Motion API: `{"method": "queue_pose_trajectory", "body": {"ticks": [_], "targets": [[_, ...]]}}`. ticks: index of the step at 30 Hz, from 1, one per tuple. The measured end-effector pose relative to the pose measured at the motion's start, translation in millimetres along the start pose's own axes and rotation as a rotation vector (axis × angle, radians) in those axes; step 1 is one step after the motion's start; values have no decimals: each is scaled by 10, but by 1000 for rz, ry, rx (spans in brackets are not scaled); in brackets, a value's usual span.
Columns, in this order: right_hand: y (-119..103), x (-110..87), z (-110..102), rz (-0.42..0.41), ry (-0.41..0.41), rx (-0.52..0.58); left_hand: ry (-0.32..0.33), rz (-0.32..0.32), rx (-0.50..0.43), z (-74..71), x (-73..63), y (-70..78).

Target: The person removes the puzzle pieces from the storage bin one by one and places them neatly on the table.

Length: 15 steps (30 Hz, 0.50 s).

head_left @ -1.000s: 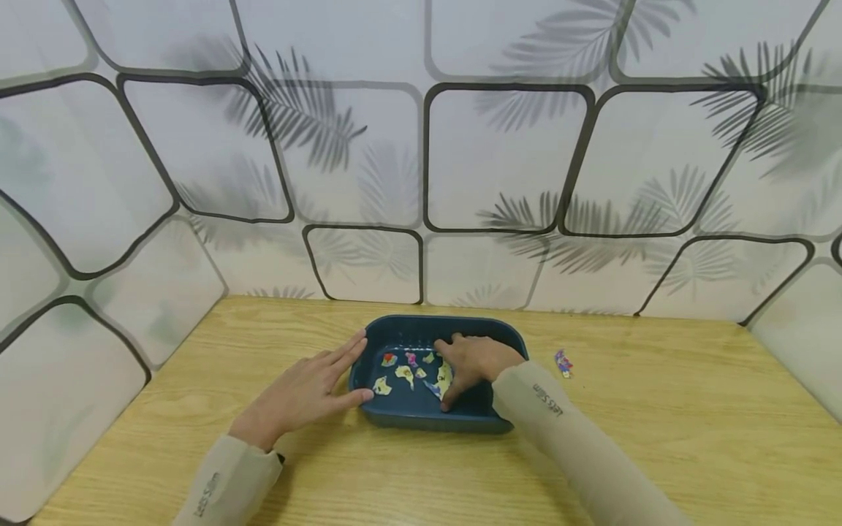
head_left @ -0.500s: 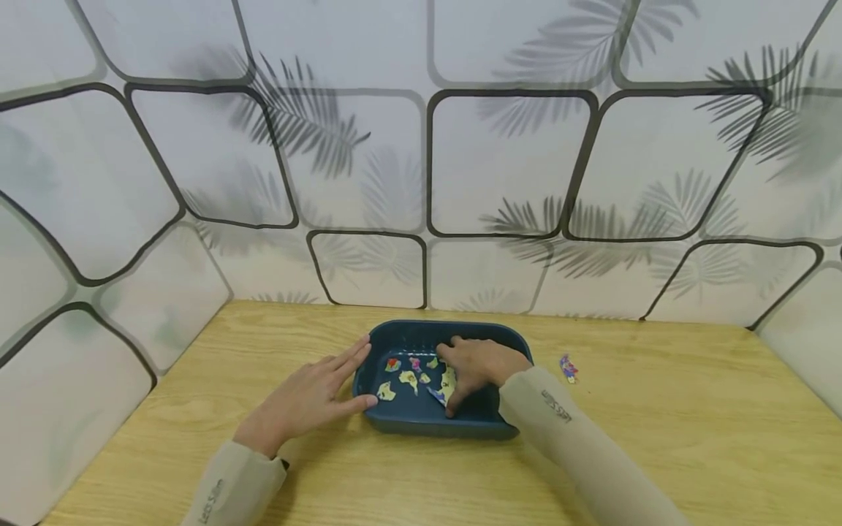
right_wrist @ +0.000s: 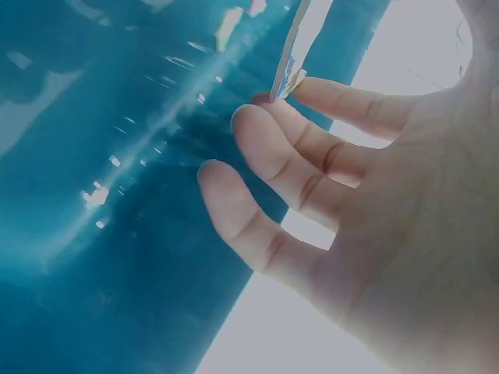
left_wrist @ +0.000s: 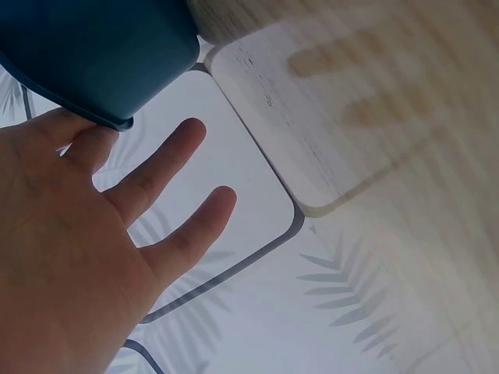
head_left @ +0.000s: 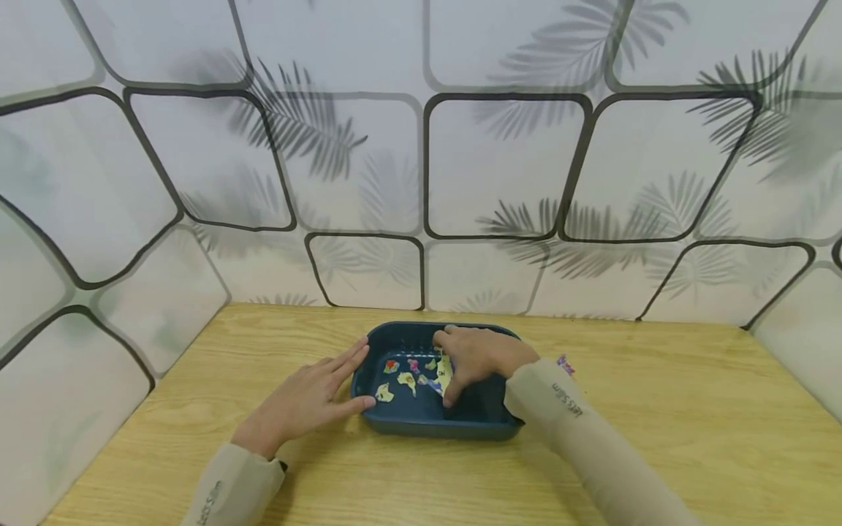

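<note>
In the head view a dark blue basin (head_left: 430,429) stands on the table. My right hand (head_left: 475,354) reaches into it, thumb and fingertips pinching the edges of a flat, irregular yellow-and-blue printed piece (head_left: 444,374). The right wrist view catches this piece (right_wrist: 302,47) nearly edge-on, held at the fingertips. My left hand (head_left: 309,402) rests against the basin's left end, its fingers spread and straight; in the left wrist view fingers (left_wrist: 93,144) touch the rim. Several smaller pieces lie on the basin floor, including a yellow one (head_left: 384,393) and a red-and-green one (head_left: 391,366).
On the wooden table (head_left: 658,424), right of the basin, lies another colourful piece (head_left: 565,364), partly behind the right sleeve (head_left: 579,424). A patterned wall (head_left: 506,168) closes off the table's back and sides.
My right hand has risen slightly, and the yellow-and-blue piece has shifted with it, now covering a small piece beside it. The right sleeve now overlaps the piece on the table. My left hand stays put.
</note>
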State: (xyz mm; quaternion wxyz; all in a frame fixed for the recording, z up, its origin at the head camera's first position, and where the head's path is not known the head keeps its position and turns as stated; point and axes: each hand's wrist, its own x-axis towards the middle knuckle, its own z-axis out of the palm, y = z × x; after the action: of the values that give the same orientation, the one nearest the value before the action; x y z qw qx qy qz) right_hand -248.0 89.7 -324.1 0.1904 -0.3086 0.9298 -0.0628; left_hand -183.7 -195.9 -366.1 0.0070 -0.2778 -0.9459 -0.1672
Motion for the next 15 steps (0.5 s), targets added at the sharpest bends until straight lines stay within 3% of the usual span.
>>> {"method": "queue_pose_trajectory", "body": {"ticks": [15], "targets": [[93, -217, -305, -14, 49, 26, -13, -11, -2, -6, -2, 4]]}}
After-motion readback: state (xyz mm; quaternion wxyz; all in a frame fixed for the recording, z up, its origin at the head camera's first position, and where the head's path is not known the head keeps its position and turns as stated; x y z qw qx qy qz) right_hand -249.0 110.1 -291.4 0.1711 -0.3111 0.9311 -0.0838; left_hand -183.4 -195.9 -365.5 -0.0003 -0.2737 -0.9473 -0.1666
